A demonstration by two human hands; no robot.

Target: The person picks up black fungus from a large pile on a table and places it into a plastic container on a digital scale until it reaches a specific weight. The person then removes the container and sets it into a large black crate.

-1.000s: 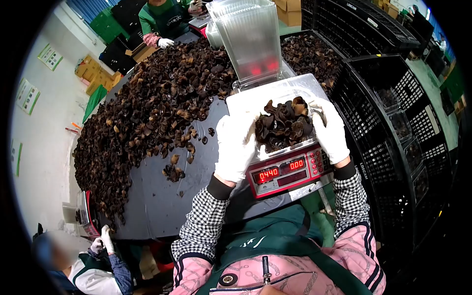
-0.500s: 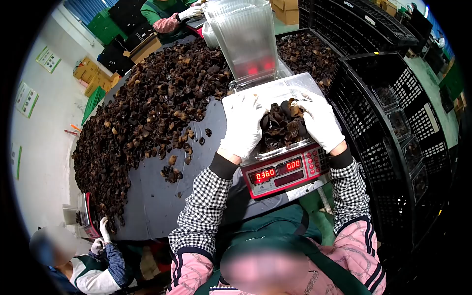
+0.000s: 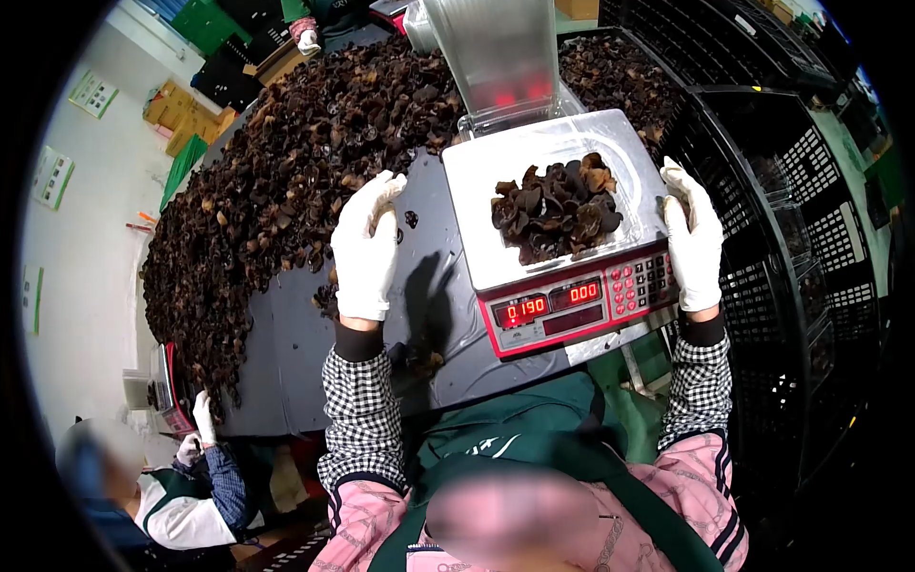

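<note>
A heap of dark brown wood ear mushrooms [image 3: 555,210] sits on the metal pan [image 3: 472,176] of a red digital scale [image 3: 581,300]. Whether a clear tray lies under the heap is hard to make out. The red display reads 0.190 and 0.00. My left hand [image 3: 367,253], in a white glove, hovers left of the scale over the dark table, fingers apart and holding nothing. To the right of the pan, my gloved right hand [image 3: 694,238] is close to the scale's edge, fingers stretched out with nothing in them.
A large pile of wood ear mushrooms [image 3: 276,181] spreads over the dark table [image 3: 295,372]. Behind the scale stands a stack of clear plastic trays [image 3: 496,57]. Black crates [image 3: 734,286] with filled boxes are at the right. A co-worker [image 3: 181,486] sits lower left.
Both hands have moved off the mushrooms on the scale and outward to its sides. The display has dropped from 0.360 to 0.190. The far co-worker's gloved hand has shifted left.
</note>
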